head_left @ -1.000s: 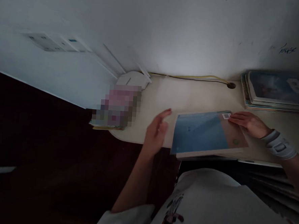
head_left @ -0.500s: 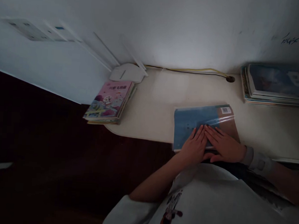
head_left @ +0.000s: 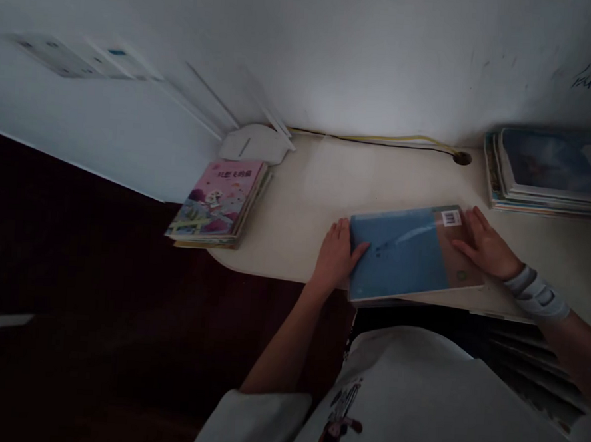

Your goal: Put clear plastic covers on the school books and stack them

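A blue and brown book (head_left: 403, 261) lies flat at the front edge of the white desk (head_left: 295, 227), its barcode label at the upper right. A thin layer shows under its near edge; whether that is another book, I cannot tell. My left hand (head_left: 337, 253) holds the left end, fingers along the side and thumb on the cover. At the opposite end, my right hand (head_left: 491, 247) grips the brown side, thumb over the top and fingers by the edge. A grey wristband (head_left: 536, 290) wraps my right wrist.
On the left stands a stack of picture books with a pink cover (head_left: 219, 200), in front of a white router (head_left: 255, 144). Another book stack (head_left: 554, 167) sits at the back right. A yellow cable (head_left: 411, 138) runs along the wall to a desk hole (head_left: 462, 158).
My hands were flat together on the book's cover. They have moved apart, the left to the left end and the right to the right end, and now hold its sides.
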`<state>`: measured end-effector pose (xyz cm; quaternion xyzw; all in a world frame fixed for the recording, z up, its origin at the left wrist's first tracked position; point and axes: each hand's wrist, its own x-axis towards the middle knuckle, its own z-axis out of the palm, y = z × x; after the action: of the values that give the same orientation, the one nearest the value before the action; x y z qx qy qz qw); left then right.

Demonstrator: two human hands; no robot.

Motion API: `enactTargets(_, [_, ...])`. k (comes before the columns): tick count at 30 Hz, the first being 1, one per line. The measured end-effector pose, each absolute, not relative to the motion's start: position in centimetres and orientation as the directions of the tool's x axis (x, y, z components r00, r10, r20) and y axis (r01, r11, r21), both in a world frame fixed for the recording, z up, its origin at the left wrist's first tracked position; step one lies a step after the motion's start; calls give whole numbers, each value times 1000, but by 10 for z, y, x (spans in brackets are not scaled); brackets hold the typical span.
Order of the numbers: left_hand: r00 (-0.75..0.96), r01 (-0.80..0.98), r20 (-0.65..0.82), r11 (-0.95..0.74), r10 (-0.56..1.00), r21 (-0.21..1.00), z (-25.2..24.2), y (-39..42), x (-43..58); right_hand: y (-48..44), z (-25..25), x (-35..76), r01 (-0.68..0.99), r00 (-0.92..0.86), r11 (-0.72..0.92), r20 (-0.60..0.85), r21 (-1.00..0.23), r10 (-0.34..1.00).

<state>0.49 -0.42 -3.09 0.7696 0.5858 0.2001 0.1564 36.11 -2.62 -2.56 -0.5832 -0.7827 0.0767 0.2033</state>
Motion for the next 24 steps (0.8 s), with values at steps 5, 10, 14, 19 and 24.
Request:
enactTargets(5, [42,627,82,-90,996,774,-27,19,8,-11,-27,358,851,-152,253,246,-460,957])
enactTargets(10, [-123,169,-141,160,982,973,-15,42,6,-7,-31,360,789,-98,220,235,-574,967])
enactTargets(14, [-113,-28,-156,154,981,988,-11,45,13,-19,-23,361,775,-39,193,260,-601,965])
enactTargets(19, [-205,-84,-32,15,978,996,-6,32,37,-19,11,328,871,-339,441,383,-218,859])
enactTargets(24, [-354,-6,187,-202,916,979,10,12,64,20,34,298,762,-576,589,133,-268,806])
